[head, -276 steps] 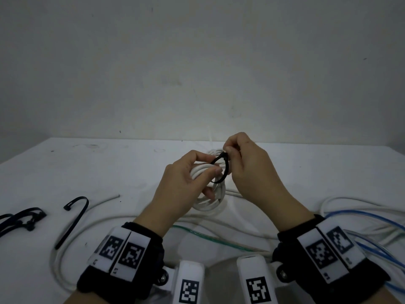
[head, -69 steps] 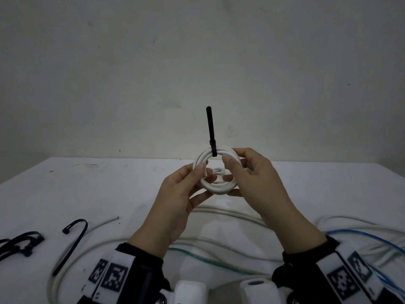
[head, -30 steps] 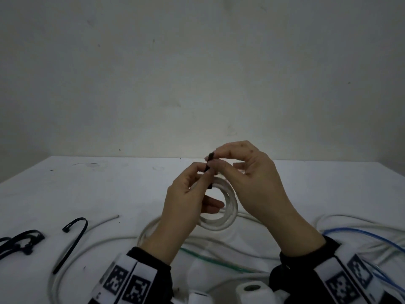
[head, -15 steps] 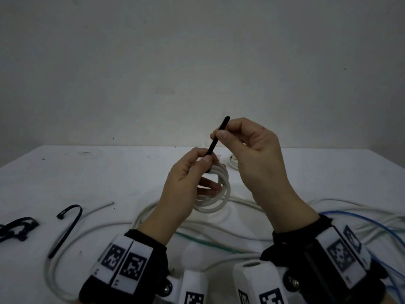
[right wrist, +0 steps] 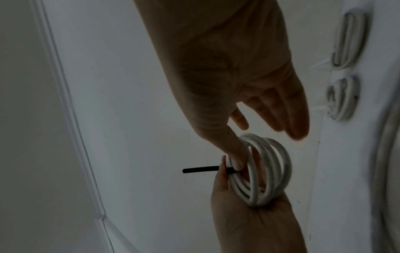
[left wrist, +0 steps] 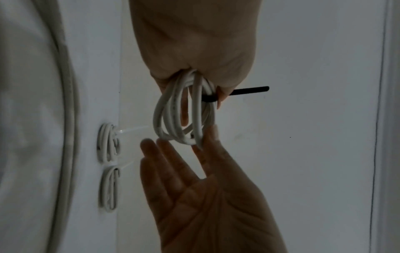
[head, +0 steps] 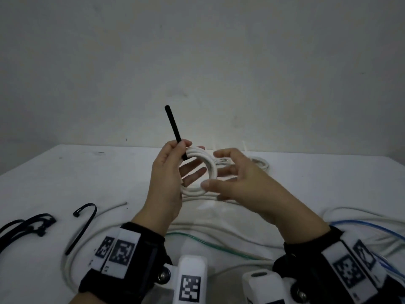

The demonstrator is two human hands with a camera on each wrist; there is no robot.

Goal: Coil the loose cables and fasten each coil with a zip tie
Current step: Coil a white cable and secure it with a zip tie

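My left hand (head: 186, 150) holds a small white cable coil (head: 211, 172) up above the table. Its thumb and forefinger pinch the coil's top where a black zip tie (head: 173, 126) wraps it. The tie's stiff tail sticks up and to the left. My right hand (head: 221, 170) is open beside the coil, fingers spread, one fingertip touching the rim. In the left wrist view the coil (left wrist: 198, 111) hangs from my left fingers with the tie (left wrist: 249, 89) jutting sideways. The right wrist view shows the coil (right wrist: 275, 171) and tie tail (right wrist: 201, 169) below my straight right fingers.
Two tied white coils (head: 260, 163) lie at the table's back. Loose white cables (head: 219, 227), a green one (head: 208, 244) and a blue one (head: 372, 227) sprawl near me. Spare black zip ties (head: 85, 224) (head: 28, 224) lie at the left on the white table (head: 87, 172).
My right hand has let go of the zip tie tail and opened beside the coil. The tail now leans up-left. My left hand keeps holding the coil.
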